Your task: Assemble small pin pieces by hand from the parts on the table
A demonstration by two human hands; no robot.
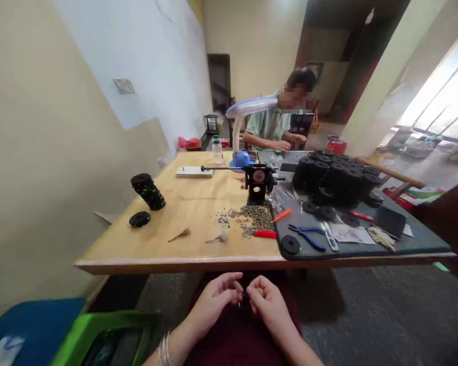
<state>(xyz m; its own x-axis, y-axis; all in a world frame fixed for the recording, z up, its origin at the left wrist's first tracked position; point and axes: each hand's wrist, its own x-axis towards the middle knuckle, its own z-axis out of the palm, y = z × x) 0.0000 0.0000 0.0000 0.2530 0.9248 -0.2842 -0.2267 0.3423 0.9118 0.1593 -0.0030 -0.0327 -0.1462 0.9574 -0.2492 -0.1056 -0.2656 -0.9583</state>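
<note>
Below the table's front edge, over my lap, my left hand [218, 300] and my right hand [266, 304] are close together with fingertips pinched. A small dark piece [245, 294] shows between them, too small to name. Ahead on the wooden table [145, 251] lie two small wire-like pieces, one with an orange head [185, 232] and one with a pale head [223, 237]. A heap of small metal parts [261, 217] lies farther right, beside a red-handled tool [265, 234]. Behind the heap stands a black hand-cranked machine [256, 185] with a long rod.
Black spools stand in a stack [148, 192] at left and a large pile [336, 175] at right. Blue-handled pliers [313, 239] and a utility knife [330, 236] lie on the grey mat [423, 244]. A person [269, 127] sits across, behind a lamp [252, 106].
</note>
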